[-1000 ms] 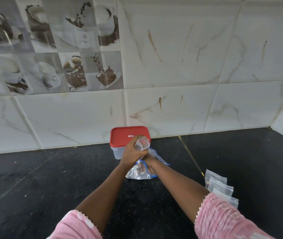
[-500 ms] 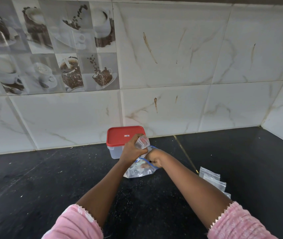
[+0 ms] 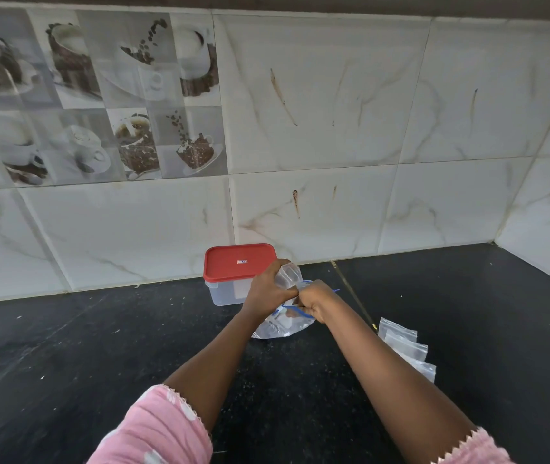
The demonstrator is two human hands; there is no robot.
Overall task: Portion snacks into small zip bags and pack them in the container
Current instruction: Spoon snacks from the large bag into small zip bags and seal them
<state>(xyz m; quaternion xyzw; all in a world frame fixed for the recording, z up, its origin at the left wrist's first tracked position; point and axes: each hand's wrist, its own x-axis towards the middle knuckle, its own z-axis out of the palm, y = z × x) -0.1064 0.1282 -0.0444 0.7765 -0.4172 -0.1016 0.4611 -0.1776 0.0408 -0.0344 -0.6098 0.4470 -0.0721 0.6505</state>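
A clear plastic container (image 3: 225, 291) with a red lid stands shut at the back of the black counter, against the wall. Just in front of it my left hand (image 3: 266, 286) grips a small clear zip bag (image 3: 288, 272), held upright. A larger clear bag with a blue zip rim (image 3: 280, 326) rests on the counter under both hands, with a few snack pieces inside. My right hand (image 3: 313, 298) is closed at that bag's blue rim, fingers curled; what it holds inside the fist is hidden.
Several empty small zip bags (image 3: 404, 346) lie overlapping on the counter (image 3: 66, 356) to the right of my right forearm. A tiled wall (image 3: 333, 162) runs along the back and turns at the right corner. Crumbs speckle the counter.
My right hand has come up out of the large bag to its blue rim, close to my left hand. The left hand keeps the small bag in place.
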